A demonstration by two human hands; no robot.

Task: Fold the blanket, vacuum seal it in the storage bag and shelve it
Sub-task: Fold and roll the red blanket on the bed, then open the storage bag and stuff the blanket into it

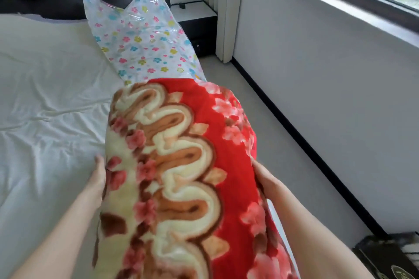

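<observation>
Blanket point(181, 176) folded, at the bed's point(45, 97) right edge, far end meeting the flowered storage bag point(140, 41) | left hand point(98, 176) and right hand point(266, 179) flat against its sides, fingers hidden

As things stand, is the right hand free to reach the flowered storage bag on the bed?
Probably not right away. The right hand presses the side of the folded blanket, as the left hand does opposite, and the blanket bundle lies between both hands and the storage bag beyond it.
</observation>
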